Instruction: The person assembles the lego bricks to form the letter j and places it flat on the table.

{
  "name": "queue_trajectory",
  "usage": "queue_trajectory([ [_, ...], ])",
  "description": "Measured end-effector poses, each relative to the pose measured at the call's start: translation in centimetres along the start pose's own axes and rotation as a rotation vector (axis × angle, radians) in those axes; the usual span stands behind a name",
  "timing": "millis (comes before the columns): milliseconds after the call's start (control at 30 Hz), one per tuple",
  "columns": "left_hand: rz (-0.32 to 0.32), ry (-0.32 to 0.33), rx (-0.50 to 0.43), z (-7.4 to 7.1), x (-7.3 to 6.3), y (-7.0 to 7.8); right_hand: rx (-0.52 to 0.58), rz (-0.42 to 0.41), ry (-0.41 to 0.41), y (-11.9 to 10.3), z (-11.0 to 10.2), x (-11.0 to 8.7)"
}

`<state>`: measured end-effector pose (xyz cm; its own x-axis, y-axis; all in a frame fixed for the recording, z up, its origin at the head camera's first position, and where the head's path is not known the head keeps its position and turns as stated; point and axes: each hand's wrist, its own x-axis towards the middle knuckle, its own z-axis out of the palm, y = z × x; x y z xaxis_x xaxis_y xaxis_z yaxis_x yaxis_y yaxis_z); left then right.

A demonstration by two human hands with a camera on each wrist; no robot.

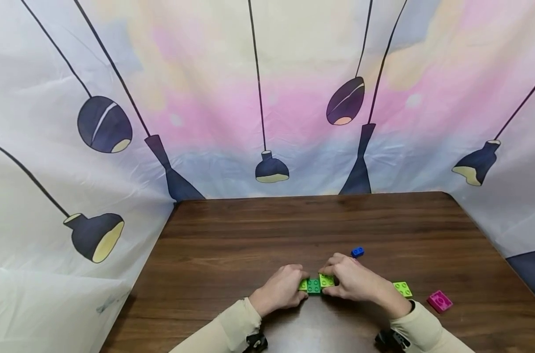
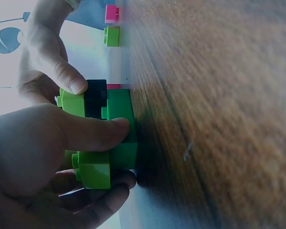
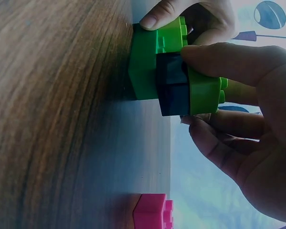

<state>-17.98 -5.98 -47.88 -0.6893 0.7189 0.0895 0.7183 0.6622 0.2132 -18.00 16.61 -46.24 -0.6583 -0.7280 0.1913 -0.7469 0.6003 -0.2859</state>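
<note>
A long green toy building brick (image 1: 313, 286) lies on the wooden table, studs up. At its left end a lime brick (image 2: 95, 171) sits on top. My left hand (image 1: 279, 288) grips this end between thumb and fingers, the thumb pressed along the green brick's side. Over the right end stands a black brick (image 3: 173, 85) with another lime brick (image 1: 327, 280) on it, the black one jutting past the green brick's end. My right hand (image 1: 353, 279) pinches the upper lime brick, thumb near its seam with the black brick.
Beyond my right hand lies a small blue brick (image 1: 357, 252). Right of my right wrist are a loose lime brick (image 1: 402, 289) and a pink brick (image 1: 440, 301). The table (image 1: 250, 230) ends at a printed cloth backdrop (image 1: 223, 98).
</note>
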Motion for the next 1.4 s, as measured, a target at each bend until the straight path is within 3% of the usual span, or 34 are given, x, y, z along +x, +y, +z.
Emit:
queue_trajectory([
  [1100, 0.012, -0.012, -0.008, 0.3, 0.1, -0.2, 0.054, 0.058, 0.051, -0.1, 0.6, -0.8],
  [1400, 0.012, 0.007, 0.002, 0.1, 0.1, -0.3, 0.058, 0.072, 0.138, 0.8, -0.5, -1.5],
])
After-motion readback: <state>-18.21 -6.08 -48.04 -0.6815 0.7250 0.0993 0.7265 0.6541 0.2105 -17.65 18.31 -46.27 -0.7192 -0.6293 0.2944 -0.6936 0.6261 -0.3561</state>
